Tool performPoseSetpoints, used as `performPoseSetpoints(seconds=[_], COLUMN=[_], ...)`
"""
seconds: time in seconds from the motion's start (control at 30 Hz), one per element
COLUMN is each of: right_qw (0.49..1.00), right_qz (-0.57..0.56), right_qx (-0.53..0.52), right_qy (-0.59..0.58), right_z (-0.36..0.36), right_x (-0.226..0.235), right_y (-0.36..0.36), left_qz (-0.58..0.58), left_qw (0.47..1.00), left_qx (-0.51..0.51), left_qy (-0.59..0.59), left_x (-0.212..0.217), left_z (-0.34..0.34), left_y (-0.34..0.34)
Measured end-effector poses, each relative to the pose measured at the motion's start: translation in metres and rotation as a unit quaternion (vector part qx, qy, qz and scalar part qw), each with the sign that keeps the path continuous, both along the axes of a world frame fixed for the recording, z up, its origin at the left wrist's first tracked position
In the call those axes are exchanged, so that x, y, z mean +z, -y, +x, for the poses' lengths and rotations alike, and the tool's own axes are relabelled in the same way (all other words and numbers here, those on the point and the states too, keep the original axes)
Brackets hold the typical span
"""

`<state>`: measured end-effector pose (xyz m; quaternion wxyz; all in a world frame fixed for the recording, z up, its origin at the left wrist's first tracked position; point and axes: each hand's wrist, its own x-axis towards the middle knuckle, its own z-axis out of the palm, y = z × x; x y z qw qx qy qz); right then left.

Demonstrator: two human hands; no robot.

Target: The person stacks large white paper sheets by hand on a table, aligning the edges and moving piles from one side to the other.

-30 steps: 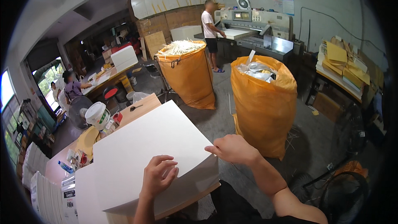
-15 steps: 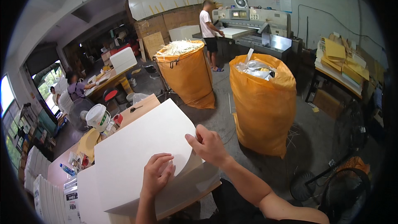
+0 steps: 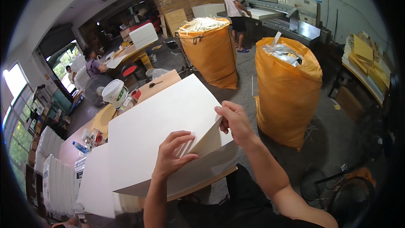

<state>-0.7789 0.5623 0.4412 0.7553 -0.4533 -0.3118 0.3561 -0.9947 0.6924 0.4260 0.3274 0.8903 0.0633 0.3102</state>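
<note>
A large white paper sheet point(image 3: 160, 122) lies over a tall stack of white paper point(image 3: 211, 160) in front of me. My right hand point(image 3: 237, 123) pinches the sheet's right-hand corner between thumb and fingers. That edge is bent up, and a gap shows between it and the paper beneath. Near the sheet's front edge, my left hand point(image 3: 175, 154) rests with curved fingers on the paper and the thumb held apart from them. It grips nothing that I can see. More white sheets point(image 3: 95, 181) extend to the left of the stack.
Two tall orange sacks point(image 3: 287, 97) point(image 3: 209, 59) of scraps stand beyond the table. A white bucket point(image 3: 115, 93), scissors point(image 3: 155, 84) and a bottle point(image 3: 79, 147) sit on the table. A person point(image 3: 234, 12) works at a cutting machine point(image 3: 278, 6); a floor fan point(image 3: 350, 196) stands lower right.
The whole view has shifted, with the scene lying further right and higher. The sheet's right edge is raised more, opening a gap below. My left thumb has spread away from its fingers.
</note>
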Motion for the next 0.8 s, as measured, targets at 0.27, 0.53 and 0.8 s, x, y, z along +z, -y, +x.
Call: performPoseSetpoints(seconds=[0.27, 0.53, 0.8], right_qw=[0.998, 0.949, 0.999], right_qz=[-0.013, -0.052, 0.032], right_qx=[-0.007, -0.141, 0.020], right_qy=[0.057, 0.279, 0.008], right_z=[0.004, -0.005, 0.003], right_x=[0.000, -0.003, -0.005], right_y=[0.002, -0.008, -0.004], left_qz=[-0.052, -0.022, 0.015], left_qw=[0.999, 0.998, 1.000], left_qx=[-0.004, 0.061, 0.024], left_qy=[-0.007, 0.018, -0.009], left_x=[-0.005, -0.001, 0.003], left_z=[-0.003, 0.001, 0.003], left_y=[-0.006, 0.007, 0.008])
